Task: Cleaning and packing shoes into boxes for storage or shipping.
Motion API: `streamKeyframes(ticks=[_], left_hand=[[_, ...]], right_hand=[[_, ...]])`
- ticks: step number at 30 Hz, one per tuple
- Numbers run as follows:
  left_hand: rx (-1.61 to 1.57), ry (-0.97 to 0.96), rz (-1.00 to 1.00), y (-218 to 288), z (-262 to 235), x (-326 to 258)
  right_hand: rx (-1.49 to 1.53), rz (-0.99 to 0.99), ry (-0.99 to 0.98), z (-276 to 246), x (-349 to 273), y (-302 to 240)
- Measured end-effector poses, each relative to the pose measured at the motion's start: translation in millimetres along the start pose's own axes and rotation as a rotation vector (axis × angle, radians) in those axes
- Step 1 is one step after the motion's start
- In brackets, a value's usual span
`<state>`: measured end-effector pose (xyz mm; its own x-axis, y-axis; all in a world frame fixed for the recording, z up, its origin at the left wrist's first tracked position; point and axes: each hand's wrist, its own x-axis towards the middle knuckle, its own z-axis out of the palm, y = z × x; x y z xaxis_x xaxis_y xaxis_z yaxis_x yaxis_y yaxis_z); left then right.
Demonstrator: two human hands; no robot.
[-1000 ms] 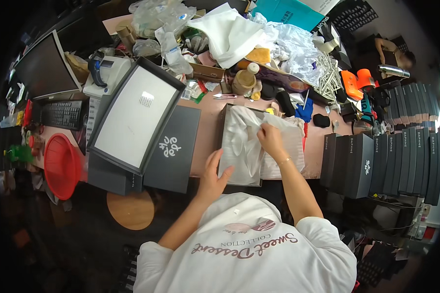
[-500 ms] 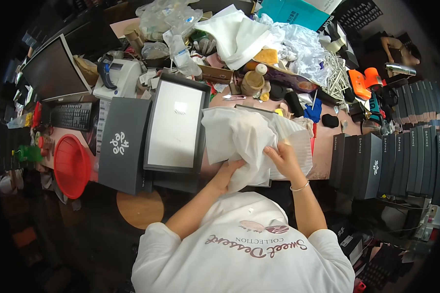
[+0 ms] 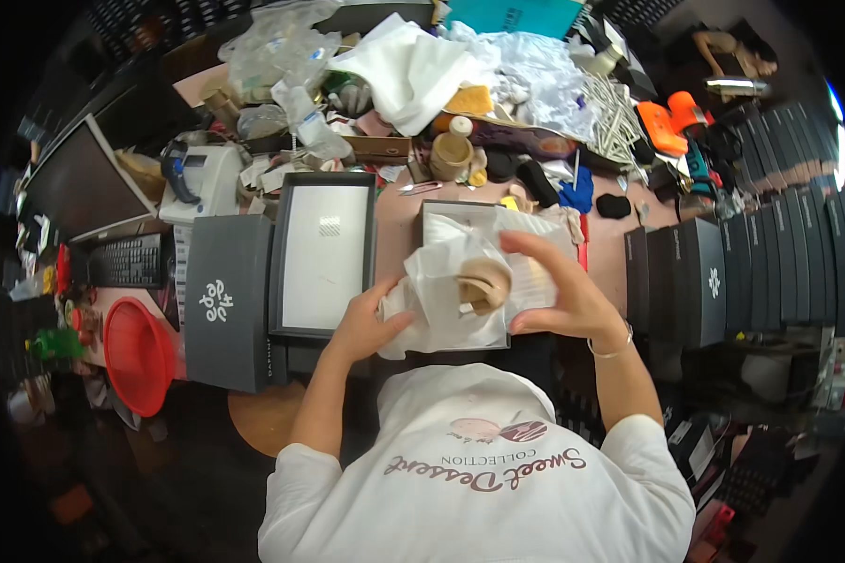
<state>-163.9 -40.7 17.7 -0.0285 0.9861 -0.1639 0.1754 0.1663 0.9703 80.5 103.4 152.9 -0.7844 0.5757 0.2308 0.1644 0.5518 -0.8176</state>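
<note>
A beige item (image 3: pixel 483 285), possibly part of a shoe, shows through an opening in thin white wrapping (image 3: pixel 432 291). The bundle rests over a shallow open box (image 3: pixel 432 212) lined with striped white paper (image 3: pixel 543 244). At the bundle's left side is my left hand (image 3: pixel 359 324), thumb and fingers apart, against the wrapping's edge; some of its fingers are hidden. My right hand (image 3: pixel 573 296) hovers at the right of the bundle, thumb and forefinger spread wide, nothing between them.
Left of the box lie an open dark tray-shaped box (image 3: pixel 324 253) and a dark grey lid (image 3: pixel 225 300). Further left are a red basin (image 3: pixel 139 352) and a keyboard (image 3: pixel 127 261). Dark boxes (image 3: pixel 699 281) stand in rows at the right. Clutter, including a bottle (image 3: pixel 452 150), fills the back.
The white bundle has come down onto the box, and the beige item now shows. My hands have parted: the right has let go and spread its fingers, the left has moved left.
</note>
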Motion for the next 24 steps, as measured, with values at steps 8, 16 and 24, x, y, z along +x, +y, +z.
streamKeyframes(ticks=[8, 16, 24], left_hand=[[0.260, 0.219, -0.154, -12, -30, -27], [0.503, 0.333, -0.051, -9, -24, -36], [-1.138, 0.240, -0.112, 0, 69, 34]], right_hand=[[0.214, 0.446, -0.021, -2, -27, 46], [0.483, 0.473, 0.388, 8, -63, 71], [0.820, 0.538, 0.309, 54, -80, 55]])
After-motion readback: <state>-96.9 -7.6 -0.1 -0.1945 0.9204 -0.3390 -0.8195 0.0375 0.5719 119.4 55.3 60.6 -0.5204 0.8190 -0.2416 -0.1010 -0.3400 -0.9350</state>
